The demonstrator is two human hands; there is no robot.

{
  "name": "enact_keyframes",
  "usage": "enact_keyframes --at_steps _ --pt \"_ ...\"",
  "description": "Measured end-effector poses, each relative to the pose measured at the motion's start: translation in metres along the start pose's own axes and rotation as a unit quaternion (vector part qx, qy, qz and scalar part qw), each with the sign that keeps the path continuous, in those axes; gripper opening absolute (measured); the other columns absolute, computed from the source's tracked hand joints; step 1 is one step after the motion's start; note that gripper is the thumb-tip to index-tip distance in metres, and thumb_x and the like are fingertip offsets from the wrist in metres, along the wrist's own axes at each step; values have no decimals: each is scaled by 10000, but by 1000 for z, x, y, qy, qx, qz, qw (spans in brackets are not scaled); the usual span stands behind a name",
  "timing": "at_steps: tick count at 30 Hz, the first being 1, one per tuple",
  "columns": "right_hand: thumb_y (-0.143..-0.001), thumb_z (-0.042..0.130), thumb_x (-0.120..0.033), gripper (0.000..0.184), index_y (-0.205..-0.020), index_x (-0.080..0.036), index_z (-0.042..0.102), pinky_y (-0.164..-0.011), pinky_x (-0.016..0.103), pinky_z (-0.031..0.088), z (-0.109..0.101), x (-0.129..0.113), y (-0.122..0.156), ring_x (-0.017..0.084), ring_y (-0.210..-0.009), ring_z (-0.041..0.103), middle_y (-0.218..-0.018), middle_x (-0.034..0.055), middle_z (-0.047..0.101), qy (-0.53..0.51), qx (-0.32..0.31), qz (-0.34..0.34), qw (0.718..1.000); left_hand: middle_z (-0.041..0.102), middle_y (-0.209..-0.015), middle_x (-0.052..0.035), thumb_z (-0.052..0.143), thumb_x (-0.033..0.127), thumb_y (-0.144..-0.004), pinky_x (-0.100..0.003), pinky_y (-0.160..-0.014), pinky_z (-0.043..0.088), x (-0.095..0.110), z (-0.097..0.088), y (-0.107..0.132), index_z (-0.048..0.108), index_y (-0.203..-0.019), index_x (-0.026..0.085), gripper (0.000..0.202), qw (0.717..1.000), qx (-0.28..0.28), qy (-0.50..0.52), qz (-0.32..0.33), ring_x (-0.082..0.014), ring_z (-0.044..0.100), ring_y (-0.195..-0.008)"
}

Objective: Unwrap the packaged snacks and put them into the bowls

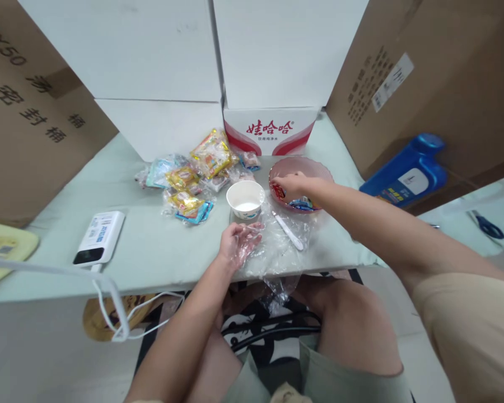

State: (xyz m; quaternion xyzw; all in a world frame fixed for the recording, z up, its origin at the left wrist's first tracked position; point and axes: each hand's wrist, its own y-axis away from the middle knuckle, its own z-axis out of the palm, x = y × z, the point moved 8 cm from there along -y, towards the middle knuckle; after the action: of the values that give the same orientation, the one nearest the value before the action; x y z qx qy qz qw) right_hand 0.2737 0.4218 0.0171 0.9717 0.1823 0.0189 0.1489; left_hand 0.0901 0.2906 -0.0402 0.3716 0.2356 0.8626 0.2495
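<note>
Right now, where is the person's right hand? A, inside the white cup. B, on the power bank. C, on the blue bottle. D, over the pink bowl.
D: the right hand reaches into the pink bowl, fingers at a red packet in it, while the white cup sits apart to its left.

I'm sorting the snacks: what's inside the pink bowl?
The pink bowl holds a red packet and a blue-edged packet. The right hand reaches into it and covers the middle, so anything beneath the hand cannot be seen.
</note>
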Motion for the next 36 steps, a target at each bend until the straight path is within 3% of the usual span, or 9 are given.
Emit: enact_keyframes --at_steps 4,8,11,14,17,21,28,32,36 --pt "-671 704 -294 649 -1305 -285 564 -979 465 365 0 -3 3 343 -1140 598 -1253 109 676 3 3 -17 1000 725 -751 -104 529 152 -608 -297 -716 531 -3 4 -3 460 -497 184 135 1000 -17 -4 -3 -217 693 -843" --pt "-723 666 -317 544 -1259 -286 582 -946 410 376 -8 2 11 315 -1167 585 -1287 65 666 -56 48 -32 997 730 -780 -111 540 153 -609 -294 -704 533 -3 4 -8 448 -505 191 144 1000 -25 -5 -5 -216 690 -830" --pt "-775 613 -296 349 -1120 -256 641 -874 331 402 -18 14 17 260 -1079 618 -1184 33 709 -99 91 -22 991 734 -794 -114 532 152 -617 -286 -692 542 2 0 -9 423 -482 192 178 1000 -15 4 6 -204 685 -811" --pt "-802 589 -286 178 -949 -238 678 -795 308 399 -32 24 26 240 -970 624 -1043 26 727 -73 109 -18 991 733 -797 -120 527 147 -633 -286 -689 550 7 -4 -7 439 -477 186 183 1000 -3 23 10 -202 687 -810" --pt "-804 592 -280 132 -883 -232 688 -715 297 372 -48 22 38 219 -878 597 -953 34 700 -24 93 -56 994 732 -791 -123 525 142 -643 -297 -696 553 8 -5 -4 484 -508 178 146 999 -2 33 6 -211 692 -817" --pt "-772 555 -155 175 -826 -222 708 -670 285 341 -61 4 46 190 -839 560 -950 47 669 27 39 -152 987 732 -781 -106 531 147 -641 -305 -712 550 7 -4 -3 503 -540 179 109 999 -4 33 3 -219 698 -833" --pt "-679 567 -63 186 -655 -187 704 -731 293 404 -40 -27 18 198 -894 584 -1078 63 707 26 -54 -208 976 723 -773 -103 524 156 -642 -285 -672 539 7 -1 -4 505 -523 179 123 999 -15 31 0 -210 692 -809" --pt "-671 651 -148 146 -741 -236 743 -741 311 410 -29 -24 0 244 -946 605 -958 25 739 20 -68 -162 984 719 -778 -107 513 149 -644 -276 -660 532 7 -2 -4 507 -519 174 128 999 -6 37 -3 -207 693 -806" --pt "-666 673 -161 285 -902 -308 735 -718 318 402 -22 -18 -4 250 -904 635 -908 -12 743 4 -76 -122 990 726 -787 -108 531 141 -641 -286 -664 537 8 -2 -6 510 -527 176 122 999 -2 40 -1 -221 692 -822"
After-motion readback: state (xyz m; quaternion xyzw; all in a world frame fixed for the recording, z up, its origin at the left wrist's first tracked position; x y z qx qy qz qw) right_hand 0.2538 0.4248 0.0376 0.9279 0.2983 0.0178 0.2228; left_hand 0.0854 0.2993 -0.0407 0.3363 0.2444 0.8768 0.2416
